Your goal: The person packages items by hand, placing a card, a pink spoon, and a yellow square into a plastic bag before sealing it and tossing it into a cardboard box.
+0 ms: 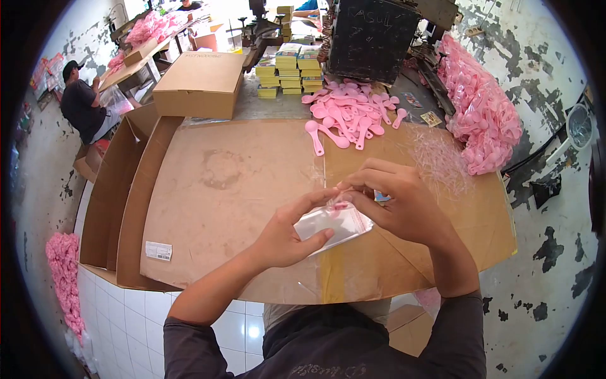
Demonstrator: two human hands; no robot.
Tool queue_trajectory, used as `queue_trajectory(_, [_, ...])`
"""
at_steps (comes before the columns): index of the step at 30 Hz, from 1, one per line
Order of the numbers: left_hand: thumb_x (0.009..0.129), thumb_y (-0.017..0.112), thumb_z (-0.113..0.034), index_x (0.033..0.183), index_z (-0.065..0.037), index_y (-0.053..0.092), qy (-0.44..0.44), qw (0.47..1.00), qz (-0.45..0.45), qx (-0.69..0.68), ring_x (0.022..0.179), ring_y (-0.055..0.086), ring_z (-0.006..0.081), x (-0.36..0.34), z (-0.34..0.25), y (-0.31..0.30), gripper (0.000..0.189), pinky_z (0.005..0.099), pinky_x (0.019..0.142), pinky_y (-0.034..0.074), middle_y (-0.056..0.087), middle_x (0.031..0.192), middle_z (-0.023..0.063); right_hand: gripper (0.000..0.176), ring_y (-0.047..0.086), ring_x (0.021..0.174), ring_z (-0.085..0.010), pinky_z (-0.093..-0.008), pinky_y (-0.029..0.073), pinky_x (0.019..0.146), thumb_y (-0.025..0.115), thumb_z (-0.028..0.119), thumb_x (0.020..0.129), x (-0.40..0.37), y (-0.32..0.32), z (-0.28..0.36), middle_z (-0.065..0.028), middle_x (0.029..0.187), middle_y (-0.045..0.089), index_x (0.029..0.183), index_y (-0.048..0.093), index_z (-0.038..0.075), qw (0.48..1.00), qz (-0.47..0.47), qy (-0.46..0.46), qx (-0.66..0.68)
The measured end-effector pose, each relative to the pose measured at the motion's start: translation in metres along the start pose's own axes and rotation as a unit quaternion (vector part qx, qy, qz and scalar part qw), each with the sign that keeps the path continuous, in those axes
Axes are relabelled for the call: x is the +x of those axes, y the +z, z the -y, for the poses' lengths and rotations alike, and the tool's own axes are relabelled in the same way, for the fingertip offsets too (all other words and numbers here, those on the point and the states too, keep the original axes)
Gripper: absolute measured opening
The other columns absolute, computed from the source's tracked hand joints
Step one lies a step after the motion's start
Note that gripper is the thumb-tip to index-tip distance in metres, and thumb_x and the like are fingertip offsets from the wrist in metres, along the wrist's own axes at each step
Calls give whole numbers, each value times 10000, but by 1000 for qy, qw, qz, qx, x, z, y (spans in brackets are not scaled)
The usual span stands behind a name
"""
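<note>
A stack of clear plastic bags (328,228) lies on the cardboard in front of me, with a small pinkish spot near its upper edge. My left hand (287,234) reaches over it from the left, thumb lying on the top bag and index finger stretched toward the other fingertips. My right hand (398,201) is bent over the stack's far right corner, its thumb and fingers pinched on the clear film there. A small blue patch shows under the right palm. Beyond both hands lies a heap of pink plastic spoons (363,107).
Flattened cardboard (208,208) covers the table. A closed carton (196,82), stacks of yellow-edged cards (278,72) and a black metal box (369,41) stand behind. Bagged pink items (480,114) are heaped at right. An open carton (117,196) flanks the left; a person (85,104) sits beyond.
</note>
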State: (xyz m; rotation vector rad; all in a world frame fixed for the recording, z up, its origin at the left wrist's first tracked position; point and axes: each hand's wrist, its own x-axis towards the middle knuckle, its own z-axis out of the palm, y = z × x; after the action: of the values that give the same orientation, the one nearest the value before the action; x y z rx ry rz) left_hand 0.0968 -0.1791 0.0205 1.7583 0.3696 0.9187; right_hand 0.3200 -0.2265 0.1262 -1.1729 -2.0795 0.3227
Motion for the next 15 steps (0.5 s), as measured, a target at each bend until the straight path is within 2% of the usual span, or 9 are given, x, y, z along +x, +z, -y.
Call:
queue_trajectory(6, [990, 695, -111, 1346, 1, 615, 0, 997, -68, 47, 1067, 723, 172, 5, -1, 6, 382, 330, 928, 562, 763, 1145, 107, 113, 649, 699, -189, -303, 489, 612, 748, 51, 885, 1, 8, 4, -91, 841, 670, 991, 730, 17, 999, -9, 28, 30])
queue_trajectory(8, [995, 689, -104, 1307, -4, 645, -16, 996, -82, 14, 932, 719, 120, 7, -2, 7, 331, 285, 813, 561, 777, 1067, 93, 127, 665, 707, -153, -256, 448, 567, 752, 28, 873, 0, 14, -1, -69, 853, 696, 1000, 751, 28, 998, -31, 27, 49])
queue_trajectory(11, [990, 694, -99, 1289, -21, 672, -63, 993, -100, -1, 732, 630, 39, 5, -9, 2, 310, 229, 649, 499, 787, 967, 65, 120, 673, 831, -229, -346, 512, 690, 737, 40, 875, 2, 27, -6, -96, 977, 670, 987, 696, 41, 989, -143, -33, -4])
queue_trajectory(12, [987, 698, -98, 1290, -28, 678, -84, 991, -105, 0, 666, 586, 11, 3, -11, 1, 311, 213, 596, 469, 788, 936, 54, 133, 668, 888, -230, -356, 506, 736, 742, 45, 859, 2, 27, -6, -86, 1007, 666, 982, 693, 52, 984, -144, -82, -69])
queue_trajectory(14, [966, 716, -95, 1316, -34, 672, -64, 991, -119, 24, 608, 489, 2, 3, -8, 2, 358, 208, 553, 414, 782, 885, 33, 160, 658, 1001, -232, -376, 495, 827, 751, 54, 827, 2, 25, -5, -67, 1068, 658, 972, 686, 73, 954, -142, -176, -197])
queue_trajectory(15, [956, 725, -93, 1329, -36, 669, -54, 990, -126, 35, 579, 440, -2, 2, -5, 3, 382, 206, 531, 386, 779, 860, 22, 163, 645, 1036, -227, -379, 479, 860, 753, 68, 816, 3, 27, -4, -58, 1076, 654, 964, 684, 76, 950, -134, -177, -219])
